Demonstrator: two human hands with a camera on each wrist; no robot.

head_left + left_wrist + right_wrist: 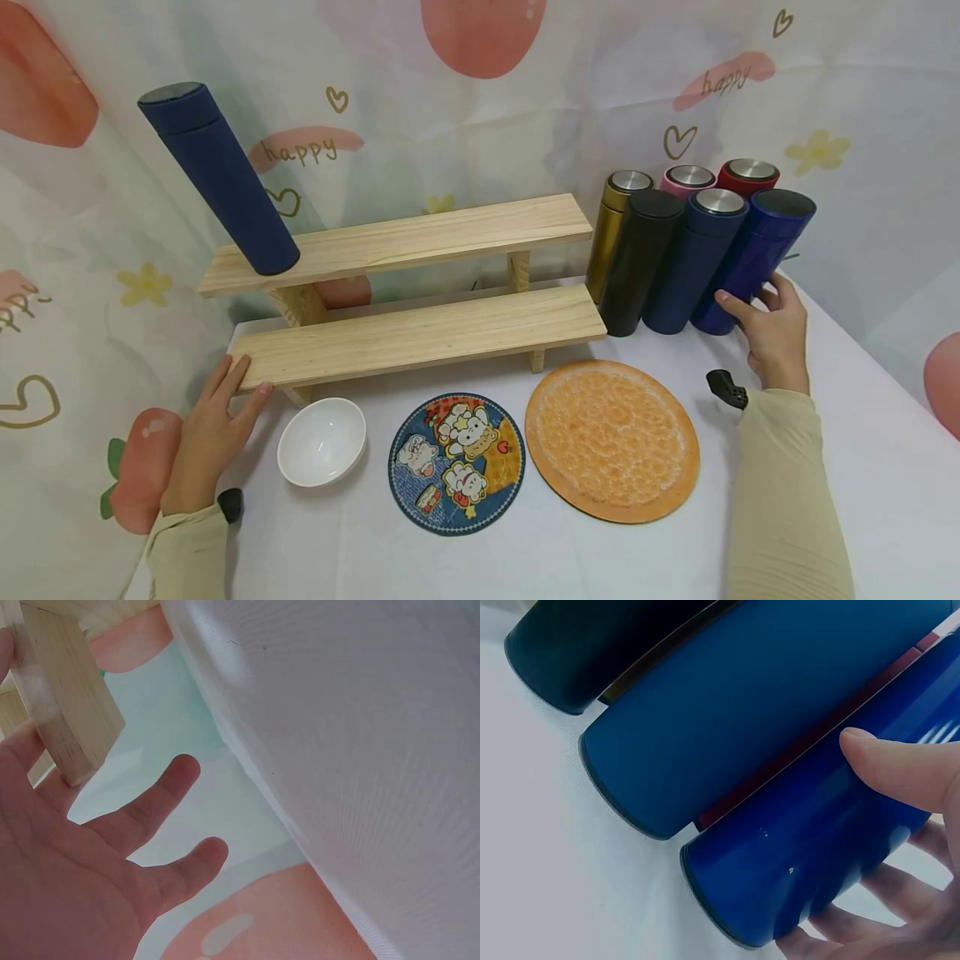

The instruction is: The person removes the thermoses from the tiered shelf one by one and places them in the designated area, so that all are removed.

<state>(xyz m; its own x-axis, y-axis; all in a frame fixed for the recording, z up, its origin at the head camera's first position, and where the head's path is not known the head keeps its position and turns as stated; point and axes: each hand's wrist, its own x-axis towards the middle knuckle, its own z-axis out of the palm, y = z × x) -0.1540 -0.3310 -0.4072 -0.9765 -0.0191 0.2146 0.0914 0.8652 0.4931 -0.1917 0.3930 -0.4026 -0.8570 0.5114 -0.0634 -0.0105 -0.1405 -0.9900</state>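
Note:
At the right end of a bottle group, my right hand point(780, 337) grips the lower part of a glossy blue thermos point(802, 847), its thumb in front and its fingers around the far side. The thermos stands beside a matte navy thermos point(693, 262). My left hand point(213, 433) rests against the left end of the lower board of a two-tier wooden shelf point(420, 337). In the left wrist view, two fingers point(184, 769) stretch out straight, away from the board. Another navy thermos point(221, 179) stands at the left end of the upper board.
Black point(641, 262), gold point(611, 237), pink point(688, 179) and red point(747, 173) thermoses crowd close by. Before the shelf lie a white bowl point(322, 442), a round cartoon mat point(457, 462) and a round orange mat point(612, 442). A printed curtain point(480, 125) hangs behind.

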